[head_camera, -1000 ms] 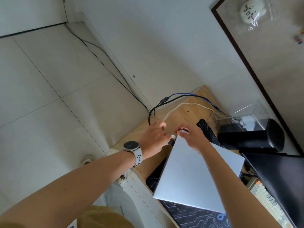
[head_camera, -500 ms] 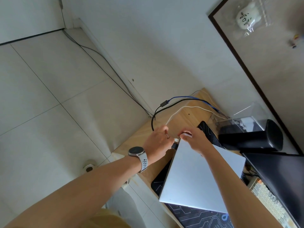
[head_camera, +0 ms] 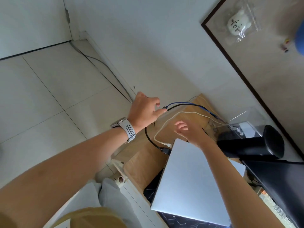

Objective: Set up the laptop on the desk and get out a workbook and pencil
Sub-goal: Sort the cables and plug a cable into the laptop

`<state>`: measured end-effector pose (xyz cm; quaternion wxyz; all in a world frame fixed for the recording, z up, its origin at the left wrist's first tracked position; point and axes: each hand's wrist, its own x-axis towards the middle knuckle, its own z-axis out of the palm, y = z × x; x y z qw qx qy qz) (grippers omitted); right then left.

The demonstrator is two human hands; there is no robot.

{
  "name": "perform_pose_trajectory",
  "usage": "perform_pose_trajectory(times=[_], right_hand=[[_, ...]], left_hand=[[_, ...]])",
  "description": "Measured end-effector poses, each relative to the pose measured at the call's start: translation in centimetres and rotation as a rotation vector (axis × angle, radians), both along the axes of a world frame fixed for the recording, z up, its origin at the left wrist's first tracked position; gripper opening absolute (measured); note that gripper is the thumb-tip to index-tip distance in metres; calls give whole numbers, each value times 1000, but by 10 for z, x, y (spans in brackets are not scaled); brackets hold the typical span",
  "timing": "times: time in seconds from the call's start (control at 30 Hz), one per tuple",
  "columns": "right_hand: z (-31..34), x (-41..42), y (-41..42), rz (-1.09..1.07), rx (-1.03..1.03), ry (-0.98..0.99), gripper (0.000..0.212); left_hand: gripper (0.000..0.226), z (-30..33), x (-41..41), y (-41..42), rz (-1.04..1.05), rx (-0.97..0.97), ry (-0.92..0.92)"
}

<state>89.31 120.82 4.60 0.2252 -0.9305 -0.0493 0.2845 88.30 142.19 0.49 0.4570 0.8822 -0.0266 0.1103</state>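
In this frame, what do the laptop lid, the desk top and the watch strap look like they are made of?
Laptop: probably metal, a matte silver lid with a soft even sheen; painted plastic is possible.
Desk: light wood or wood-look laminate, with pale grain streaks.
Watch strap: likely silicone or rubber, matte pale grey with rows of punched holes.

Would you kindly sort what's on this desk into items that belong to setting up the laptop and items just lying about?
Belongs to the job:
laptop, closed
white cable and black cable, at its corner
left hand
right hand

Just lying about:
blue cable
black speaker
monitor
keyboard
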Motion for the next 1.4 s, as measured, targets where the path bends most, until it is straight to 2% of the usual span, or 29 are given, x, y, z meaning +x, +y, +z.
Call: perform_pose_trajectory(times=[0.13,0.3,0.43,0.6,0.7,0.77,0.87,1.0,1.1,1.2,1.3,1.33,1.4], right_hand=[[16,25,3,40,52,-134,37],[34,55,3,10,97,-224,34],[40,71,4,29,68,-259,32],[34,95,17,151,-82,-231,37],[17,122,34,223,-185,-153,41],[-7,147,45,253,-237,-100,43],[-47,187,61,293,-370,-22,47],[-114,237,87,445,-651,112,50],[-163,260,90,520,-821,206,44],[-204,273,87,531,-872,309,24],[-235,281,88,529,-916,370,10],[-245,282,87,536,-943,393,10],[-260,281,85,548,-993,445,12]], left_hand=[[40,9,3,2,85,33,116],[32,6,19,2,192,-92,312],[21,-3,31,10,305,-117,369],[14,-23,51,18,212,-199,500],[29,-45,70,24,154,-244,618],[51,-69,87,29,113,-282,726],[76,-100,117,36,25,-195,818],[87,-154,152,53,-34,-120,839],[100,-194,159,60,-117,-114,884],[117,-228,155,68,-188,-54,938],[98,-263,155,70,-215,-4,955],[101,-273,156,70,-221,-14,958],[124,-290,159,65,-222,-48,971]])
